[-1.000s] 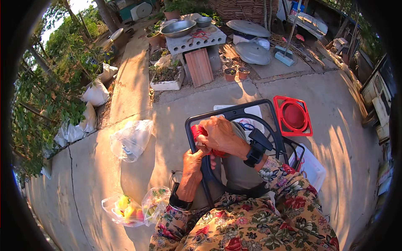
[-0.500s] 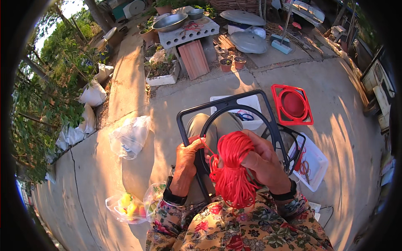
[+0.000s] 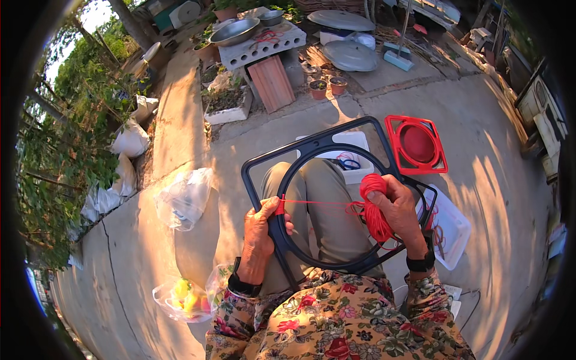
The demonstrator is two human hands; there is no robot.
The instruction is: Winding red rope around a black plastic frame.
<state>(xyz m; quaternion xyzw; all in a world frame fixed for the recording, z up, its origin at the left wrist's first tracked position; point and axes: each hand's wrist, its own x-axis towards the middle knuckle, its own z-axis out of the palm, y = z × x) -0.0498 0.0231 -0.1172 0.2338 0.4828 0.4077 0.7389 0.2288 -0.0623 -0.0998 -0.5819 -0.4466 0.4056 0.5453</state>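
Across my lap lies a black plastic frame (image 3: pixel 329 141), rectangular outside with a large ring inside. My left hand (image 3: pixel 262 231) grips its left side, thumb pressed where red cord (image 3: pixel 280 206) is wrapped around the bar. From that wrapping a taut strand (image 3: pixel 318 203) runs right to a bundle of red cord (image 3: pixel 375 211). My right hand (image 3: pixel 401 207) is closed around the bundle, over the right part of the ring. Some loose loops hang from the bundle's left side and below it.
Beyond the frame is a white tray (image 3: pixel 358 174) with blue-handled scissors (image 3: pixel 348 162). A red frame (image 3: pixel 443 157) and another white tray (image 3: pixel 457 231) lie at right. Plastic bags (image 3: pixel 183 199) sit on the concrete at left. Farther off are potted plants (image 3: pixel 318 89) and metal basins (image 3: pixel 234 32).
My right hand has moved right with the cord bundle, away from my left hand. The strand between them is now stretched straight. The black frame has shifted slightly left.
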